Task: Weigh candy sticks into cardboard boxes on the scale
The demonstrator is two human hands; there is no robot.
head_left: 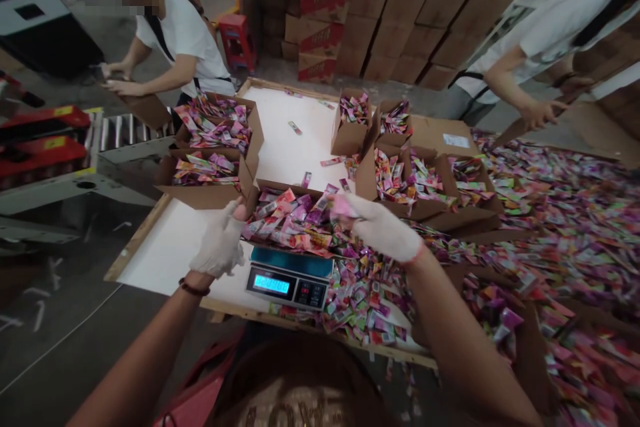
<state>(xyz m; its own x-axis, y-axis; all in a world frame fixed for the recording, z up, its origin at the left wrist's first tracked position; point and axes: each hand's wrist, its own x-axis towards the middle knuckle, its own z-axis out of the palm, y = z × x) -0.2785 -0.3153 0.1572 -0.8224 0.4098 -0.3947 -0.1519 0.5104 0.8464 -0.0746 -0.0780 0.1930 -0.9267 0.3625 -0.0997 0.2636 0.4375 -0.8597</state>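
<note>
My left hand [220, 243], in a white glove, grips the left edge of an open cardboard box [270, 188] heaped with small bright sachets. The box rests on a blue digital scale [289, 275] with a lit display. My right hand [375, 227], also gloved, lies over the box's right side with its fingers closed on a few sachets [336, 203]. A big loose pile of sachets [540, 227] spreads across the table to the right.
Several more filled boxes [213, 140] [410, 180] stand on the white table [285, 133]. One person works at the far left by a roller conveyor [120, 130], another at the far right. Stacked cartons [380, 7] and a red stool [236, 37] stand behind.
</note>
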